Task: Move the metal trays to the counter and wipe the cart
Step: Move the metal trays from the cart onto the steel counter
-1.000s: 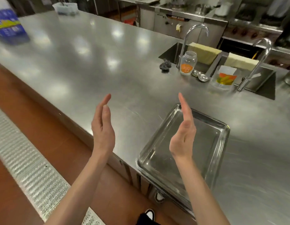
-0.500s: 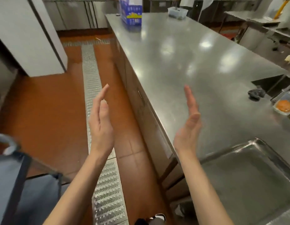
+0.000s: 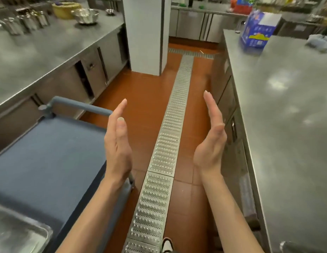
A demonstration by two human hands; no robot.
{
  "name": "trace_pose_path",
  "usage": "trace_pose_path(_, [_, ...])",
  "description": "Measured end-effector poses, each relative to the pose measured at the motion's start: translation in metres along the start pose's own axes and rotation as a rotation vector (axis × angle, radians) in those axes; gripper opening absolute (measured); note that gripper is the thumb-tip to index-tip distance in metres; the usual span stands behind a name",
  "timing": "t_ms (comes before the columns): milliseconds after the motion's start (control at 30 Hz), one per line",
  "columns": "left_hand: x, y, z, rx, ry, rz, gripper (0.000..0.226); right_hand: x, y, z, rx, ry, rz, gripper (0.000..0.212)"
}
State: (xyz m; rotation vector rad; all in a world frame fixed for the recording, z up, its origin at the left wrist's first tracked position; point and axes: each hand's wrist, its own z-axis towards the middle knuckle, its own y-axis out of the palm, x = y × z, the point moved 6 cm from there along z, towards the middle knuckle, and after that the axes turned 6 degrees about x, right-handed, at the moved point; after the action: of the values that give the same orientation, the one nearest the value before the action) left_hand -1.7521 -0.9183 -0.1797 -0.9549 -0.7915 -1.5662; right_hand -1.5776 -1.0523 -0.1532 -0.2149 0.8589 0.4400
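A grey-blue cart (image 3: pixel 49 154) stands at the lower left, its handle bar at the far end. One metal tray (image 3: pixel 18 234) lies on its near corner, partly cut off by the frame. The steel counter (image 3: pixel 287 125) runs along the right; the corner of another metal tray (image 3: pixel 296 248) shows at its bottom edge. My left hand (image 3: pixel 117 141) hovers flat and empty over the cart's right edge. Over the floor beside the counter is my right hand (image 3: pixel 211 143), also empty, palm facing the left one.
A metal floor drain grate (image 3: pixel 164 161) runs down the aisle of orange tile. A blue box (image 3: pixel 257 30) and a cloth (image 3: pixel 318 42) sit far along the counter. Another steel counter (image 3: pixel 40 52) with bowls and shakers lines the left. A white pillar (image 3: pixel 144 33) stands ahead.
My view has swung left from the counter and its tray to the aisle and the cart. Both hands stay raised, empty and apart.
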Motion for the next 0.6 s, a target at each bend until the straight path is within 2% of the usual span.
trace_pose_path(367, [-0.003, -0.124, 0.005, 0.366, 0.014, 0.197, 0.057, -0.016, 0.135, -0.022, -0.362, -0.004, 0.239, 0.092])
trace_pose_path(600, [0.012, -0.194, -0.03, 0.597, -0.022, 0.361, 0.064, -0.033, 0.201, -0.059, -0.574, 0.021, 0.436, 0.089])
